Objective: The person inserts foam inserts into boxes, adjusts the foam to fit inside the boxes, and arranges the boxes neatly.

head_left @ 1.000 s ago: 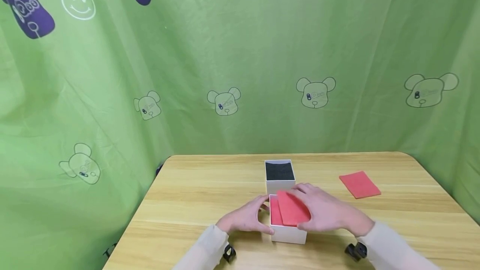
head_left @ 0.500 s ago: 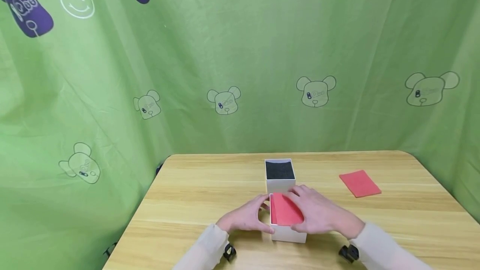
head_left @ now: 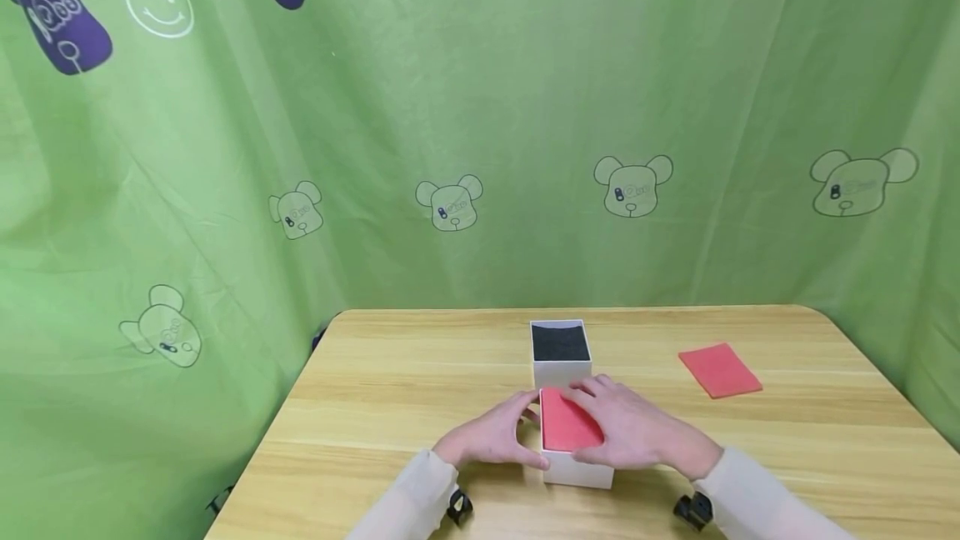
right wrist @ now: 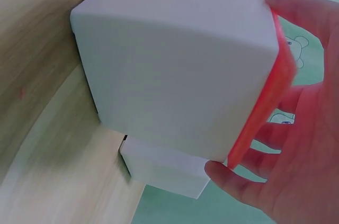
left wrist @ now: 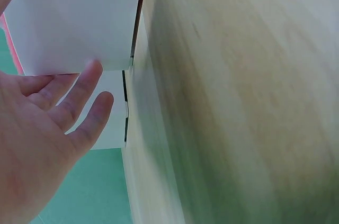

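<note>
In the head view, a white box (head_left: 577, 471) stands at the front of the table with a square red cloth (head_left: 567, 422) over its opening. My left hand (head_left: 495, 432) grips the box at its left side, thumb at the front corner and fingers at the back. My right hand (head_left: 633, 423) holds the cloth from the right, its fingers over the top and thumb near the front rim. In the right wrist view, the red cloth (right wrist: 259, 115) stands a little above the rim on this side. The left wrist view shows the fingertips (left wrist: 94, 68) against the white box (left wrist: 74, 20).
Directly behind stands a second white box (head_left: 562, 371) with dark cloth (head_left: 560, 343) inside. Another red cloth (head_left: 721, 370) lies flat at the right of the wooden table (head_left: 390, 373). A green curtain (head_left: 480, 90) hangs behind the table.
My right hand has moved left and slightly down, sliding the red cloth left until it lines up with the box opening. My left hand has stayed in place on the box.
</note>
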{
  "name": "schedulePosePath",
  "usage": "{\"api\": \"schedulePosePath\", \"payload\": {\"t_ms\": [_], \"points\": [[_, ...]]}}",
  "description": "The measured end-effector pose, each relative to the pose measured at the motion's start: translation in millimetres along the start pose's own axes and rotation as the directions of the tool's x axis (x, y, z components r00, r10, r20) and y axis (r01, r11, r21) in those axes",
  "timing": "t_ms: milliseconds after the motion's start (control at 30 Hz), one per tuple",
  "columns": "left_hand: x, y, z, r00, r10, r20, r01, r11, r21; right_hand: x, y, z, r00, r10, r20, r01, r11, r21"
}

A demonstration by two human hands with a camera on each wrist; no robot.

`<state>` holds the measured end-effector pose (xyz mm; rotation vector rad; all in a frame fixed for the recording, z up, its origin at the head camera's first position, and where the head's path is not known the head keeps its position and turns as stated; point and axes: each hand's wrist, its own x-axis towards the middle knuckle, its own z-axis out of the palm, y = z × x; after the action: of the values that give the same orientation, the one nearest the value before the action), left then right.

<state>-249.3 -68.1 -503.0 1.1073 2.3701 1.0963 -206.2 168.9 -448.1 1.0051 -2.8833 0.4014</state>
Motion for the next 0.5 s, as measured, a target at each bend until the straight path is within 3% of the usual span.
{"api": "schedulePosePath", "payload": {"t_ms": [500], "points": [[0.6,-3.9,1.7,1.0,-0.017,0.003,0.017,1.0,0.002,-1.4,0.4,6.9,0.999,-0.038,-0.027,0.038,0.999,0.011]]}}
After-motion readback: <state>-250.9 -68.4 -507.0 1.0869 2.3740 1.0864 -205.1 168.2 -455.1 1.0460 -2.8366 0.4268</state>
